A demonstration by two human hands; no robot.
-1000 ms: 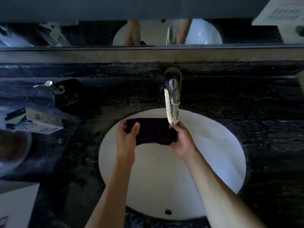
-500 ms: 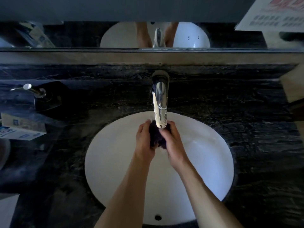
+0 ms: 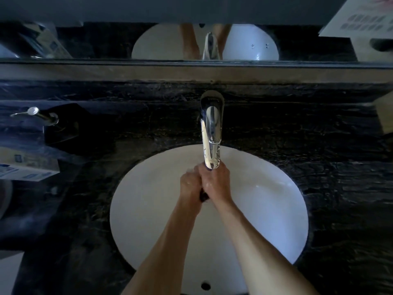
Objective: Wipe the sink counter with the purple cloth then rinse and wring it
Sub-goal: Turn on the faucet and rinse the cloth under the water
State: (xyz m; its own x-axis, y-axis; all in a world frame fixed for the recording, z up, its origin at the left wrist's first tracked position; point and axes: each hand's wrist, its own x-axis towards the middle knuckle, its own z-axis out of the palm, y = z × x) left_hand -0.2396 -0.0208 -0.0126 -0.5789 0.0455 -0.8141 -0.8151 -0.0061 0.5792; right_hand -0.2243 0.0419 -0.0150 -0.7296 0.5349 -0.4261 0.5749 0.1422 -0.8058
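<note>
At the centre of the frame both hands are pressed together over the white sink (image 3: 148, 209), just under the spout of the chrome faucet (image 3: 211, 133). The left hand (image 3: 190, 186) and right hand (image 3: 217, 184) are clenched tight around the purple cloth (image 3: 203, 196) (only a dark sliver shows between the palms, at their lower edge). The dark marble worktop (image 3: 319, 150) surrounds the basin; a soap dispenser (image 3: 42, 118) stands at the left edge.

faucet (image 3: 211, 133) overhanging clasped hands, open basin (image 3: 265, 209) around, soap dispenser (image 3: 45, 120) left
</note>
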